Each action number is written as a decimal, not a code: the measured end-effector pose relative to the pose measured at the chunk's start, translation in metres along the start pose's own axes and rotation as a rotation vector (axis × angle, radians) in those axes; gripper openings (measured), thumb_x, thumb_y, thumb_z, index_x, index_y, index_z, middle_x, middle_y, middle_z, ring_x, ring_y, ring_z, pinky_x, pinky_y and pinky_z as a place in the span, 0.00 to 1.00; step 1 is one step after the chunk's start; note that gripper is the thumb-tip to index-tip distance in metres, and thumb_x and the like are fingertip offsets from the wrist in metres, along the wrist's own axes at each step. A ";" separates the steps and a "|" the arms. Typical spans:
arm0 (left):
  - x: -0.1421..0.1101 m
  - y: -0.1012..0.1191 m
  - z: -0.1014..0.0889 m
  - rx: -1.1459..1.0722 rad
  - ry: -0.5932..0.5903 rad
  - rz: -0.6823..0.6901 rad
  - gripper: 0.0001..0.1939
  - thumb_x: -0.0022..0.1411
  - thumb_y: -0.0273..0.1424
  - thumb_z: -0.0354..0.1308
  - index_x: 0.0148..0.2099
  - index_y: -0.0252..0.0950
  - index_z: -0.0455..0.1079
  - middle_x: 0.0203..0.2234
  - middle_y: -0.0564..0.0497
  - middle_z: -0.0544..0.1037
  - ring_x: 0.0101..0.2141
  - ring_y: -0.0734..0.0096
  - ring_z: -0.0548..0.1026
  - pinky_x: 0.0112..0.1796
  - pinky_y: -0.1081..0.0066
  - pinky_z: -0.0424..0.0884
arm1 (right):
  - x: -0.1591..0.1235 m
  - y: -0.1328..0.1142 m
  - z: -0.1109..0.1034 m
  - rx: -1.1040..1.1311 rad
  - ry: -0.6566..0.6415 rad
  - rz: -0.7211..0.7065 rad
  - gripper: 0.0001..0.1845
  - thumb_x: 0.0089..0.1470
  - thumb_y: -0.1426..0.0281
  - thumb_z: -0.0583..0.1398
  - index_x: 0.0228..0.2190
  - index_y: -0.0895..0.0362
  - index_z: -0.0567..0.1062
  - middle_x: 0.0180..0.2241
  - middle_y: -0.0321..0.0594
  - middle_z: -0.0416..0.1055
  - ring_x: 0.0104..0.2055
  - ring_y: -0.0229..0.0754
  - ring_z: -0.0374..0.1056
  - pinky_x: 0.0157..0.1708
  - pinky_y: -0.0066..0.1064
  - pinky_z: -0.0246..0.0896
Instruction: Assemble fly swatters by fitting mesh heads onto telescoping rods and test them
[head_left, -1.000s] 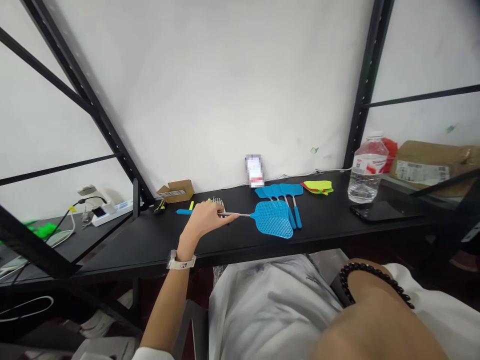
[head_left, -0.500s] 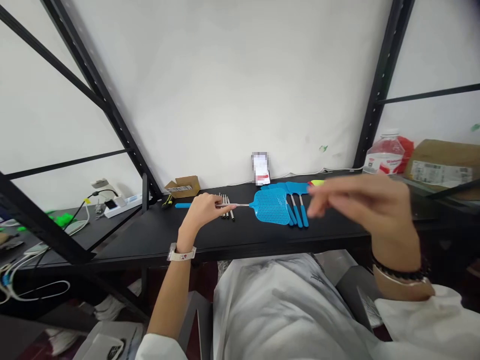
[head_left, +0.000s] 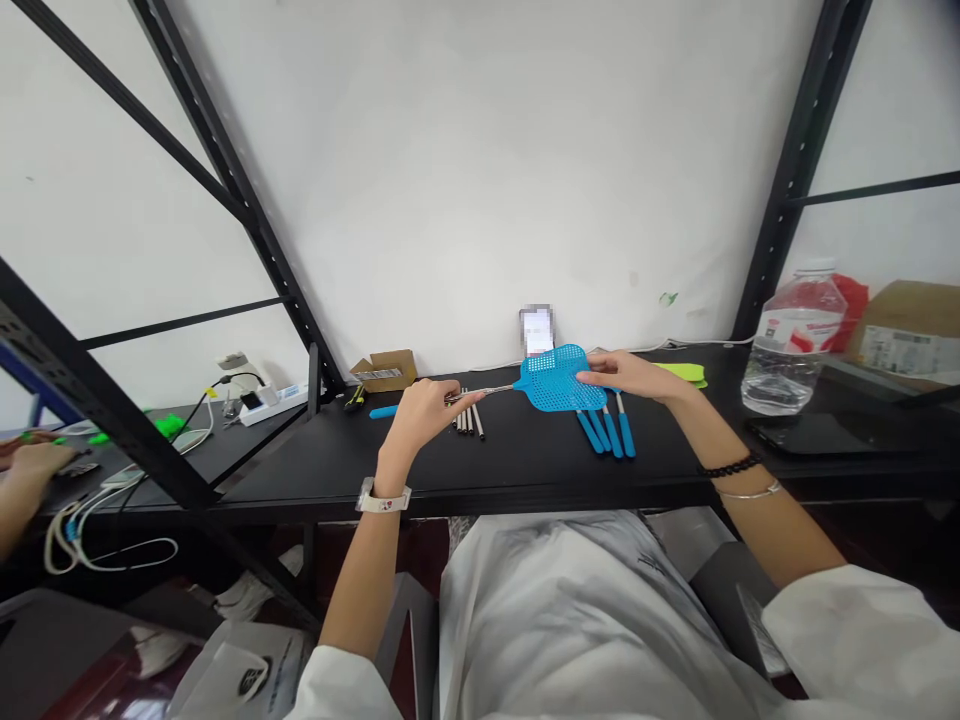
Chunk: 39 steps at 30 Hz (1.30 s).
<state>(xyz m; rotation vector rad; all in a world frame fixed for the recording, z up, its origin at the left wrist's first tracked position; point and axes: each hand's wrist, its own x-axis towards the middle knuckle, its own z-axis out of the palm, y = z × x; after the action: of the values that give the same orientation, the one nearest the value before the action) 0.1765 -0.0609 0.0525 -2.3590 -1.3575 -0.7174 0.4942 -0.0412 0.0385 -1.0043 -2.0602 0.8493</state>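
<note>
A blue fly swatter (head_left: 553, 380) is held sideways above the black table, its perforated head to the right and its blue handle to the left. My left hand (head_left: 426, 412) is closed around its metal shaft. With the thumb on top, my right hand (head_left: 626, 376) pinches the right edge of the swatter head. Just below the head lie several more blue-handled fly swatters (head_left: 609, 432); their heads are mostly hidden behind the raised one. Several pale rods (head_left: 469, 420) with dark ends lie beside my left hand.
A phone (head_left: 537, 328) leans on the wall. An open cardboard box (head_left: 386, 371) stands back left. To the right are yellow-green pieces (head_left: 684, 374), a large water bottle (head_left: 793, 340) and a dark tablet-like slab (head_left: 840, 436). At far left, another person's hand (head_left: 41, 460) shows near cables and a power strip (head_left: 281, 404).
My right hand has come in from the right and taken hold of the swatter head's edge. The head has risen slightly and tilted. Another person's hand has appeared at far left.
</note>
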 end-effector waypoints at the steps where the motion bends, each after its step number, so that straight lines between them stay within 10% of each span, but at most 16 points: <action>1: 0.000 0.001 0.000 0.003 -0.005 0.003 0.27 0.60 0.49 0.40 0.19 0.35 0.59 0.12 0.53 0.61 0.17 0.74 0.59 0.24 0.73 0.47 | 0.002 0.000 0.004 0.068 -0.006 -0.002 0.24 0.46 0.54 0.59 0.40 0.58 0.73 0.40 0.43 0.71 0.42 0.45 0.67 0.43 0.36 0.62; 11: -0.001 0.008 0.005 -0.027 -0.061 0.034 0.26 0.61 0.49 0.38 0.23 0.36 0.62 0.13 0.54 0.60 0.17 0.73 0.58 0.24 0.73 0.46 | 0.013 0.020 0.018 0.532 0.060 0.101 0.22 0.40 0.60 0.65 0.37 0.59 0.75 0.38 0.45 0.72 0.38 0.44 0.69 0.40 0.37 0.65; 26: 0.001 0.000 0.006 -0.344 -0.253 0.023 0.25 0.60 0.48 0.40 0.20 0.35 0.52 0.15 0.56 0.50 0.19 0.78 0.50 0.22 0.74 0.47 | 0.002 0.007 0.007 0.107 0.135 -0.187 0.12 0.42 0.61 0.64 0.24 0.58 0.77 0.29 0.41 0.73 0.35 0.47 0.69 0.35 0.37 0.65; 39: 0.001 -0.002 0.008 -0.551 -0.373 -0.014 0.24 0.59 0.49 0.40 0.21 0.36 0.44 0.17 0.57 0.44 0.20 0.79 0.45 0.22 0.72 0.43 | -0.007 -0.013 0.003 -0.104 0.222 -0.475 0.09 0.49 0.65 0.60 0.34 0.50 0.78 0.35 0.39 0.73 0.40 0.44 0.66 0.38 0.37 0.65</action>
<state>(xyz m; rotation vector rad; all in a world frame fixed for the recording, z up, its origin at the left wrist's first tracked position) 0.1776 -0.0555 0.0463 -3.0433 -1.4618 -0.7571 0.4904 -0.0543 0.0445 -0.5868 -2.0406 0.3708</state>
